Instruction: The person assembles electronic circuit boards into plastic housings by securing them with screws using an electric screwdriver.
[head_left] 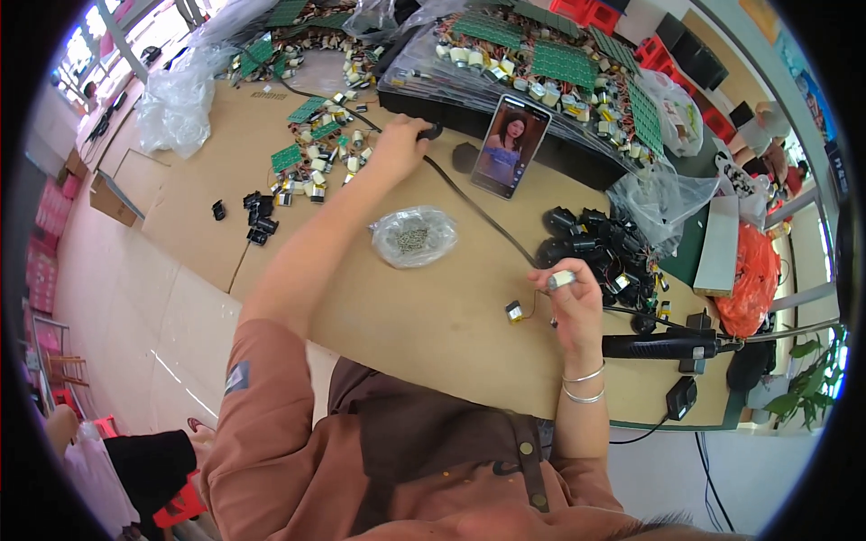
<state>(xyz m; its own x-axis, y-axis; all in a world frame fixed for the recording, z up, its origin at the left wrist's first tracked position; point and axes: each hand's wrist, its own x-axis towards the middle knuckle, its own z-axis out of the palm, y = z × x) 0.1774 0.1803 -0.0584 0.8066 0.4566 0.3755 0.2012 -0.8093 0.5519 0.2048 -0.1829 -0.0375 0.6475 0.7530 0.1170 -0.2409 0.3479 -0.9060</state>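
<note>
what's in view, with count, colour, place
motor: 1, white, right of centre
wired part: 1, silver-yellow, near motor
metal-bits bag: 1, clear, centre
phone: 1, dark, far centre
housings: many, black, right and left
circuit boards: many, green, far side
cylindrical tool: 1, black, right
table: 1, brown, middle
cable: 1+, black, across table
other bags: several, clear, orange-red, edges
stools: several, red, background
other people: 2+, varied clothes, edges
left hand: 1, bare, far centre
right hand: 1, bare, holding motor
</note>
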